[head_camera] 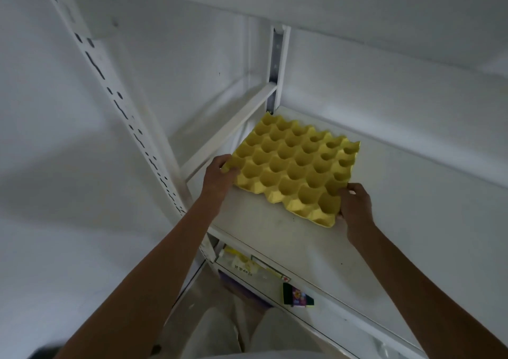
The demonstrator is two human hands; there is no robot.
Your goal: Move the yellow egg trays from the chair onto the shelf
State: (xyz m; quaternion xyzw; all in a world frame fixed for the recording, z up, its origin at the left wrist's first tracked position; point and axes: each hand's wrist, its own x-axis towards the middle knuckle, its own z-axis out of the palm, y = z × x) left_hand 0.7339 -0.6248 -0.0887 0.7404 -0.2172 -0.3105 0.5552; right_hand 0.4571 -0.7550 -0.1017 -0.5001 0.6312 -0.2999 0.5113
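Yellow egg tray (295, 167) lying on white shelf (275, 237) board near its left end, left hand (220, 176) pinching near-left corner, right hand (354, 207) gripping near-right corner, fingers curled over rim, both bare forearms extended forward.

Matt yellow moulded-pulp egg tray (297, 166); smooth white-painted metal shelf (275, 229), perforated upright (132, 128).

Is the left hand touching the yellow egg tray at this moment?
Touching. The head view shows the left hand with its fingers curled around the near-left corner of the egg tray, no gap between them.
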